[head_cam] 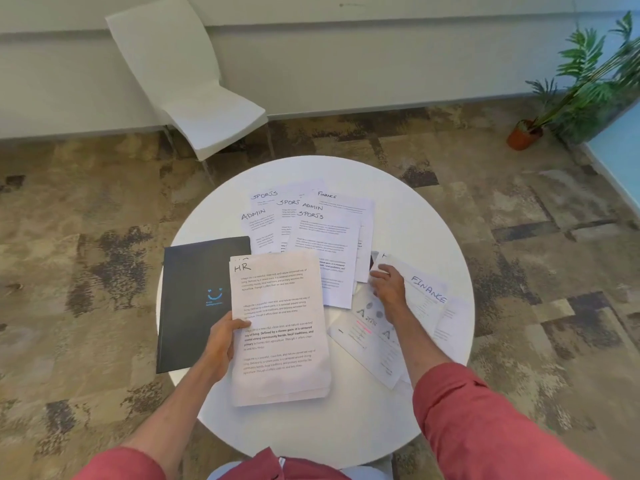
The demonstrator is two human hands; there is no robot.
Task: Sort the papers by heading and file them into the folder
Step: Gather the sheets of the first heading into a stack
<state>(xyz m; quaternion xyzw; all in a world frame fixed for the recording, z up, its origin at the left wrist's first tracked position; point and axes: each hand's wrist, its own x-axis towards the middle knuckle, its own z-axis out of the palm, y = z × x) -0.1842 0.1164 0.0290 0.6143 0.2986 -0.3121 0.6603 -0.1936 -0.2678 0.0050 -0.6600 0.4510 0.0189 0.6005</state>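
Note:
My left hand [221, 341] grips a small stack of sheets headed HR [280, 327] by its left edge, above the table's near half. A closed black folder [194, 299] with a blue smile logo lies flat to the left, partly under that stack. Loose sheets headed SPORTS, ADMIN and FINANCE [311, 223] are fanned across the far half of the table. My right hand [388, 289] pinches the corner of a sheet [384, 261] on the right, beside a page headed FINANCE [427, 292]. A printed sheet with pictures [374, 341] lies under my right forearm.
The papers lie on a round white table [311, 431] over patterned carpet. A white chair [194, 98] stands beyond the table to the left. A potted plant [568, 95] is at the far right by a blue wall.

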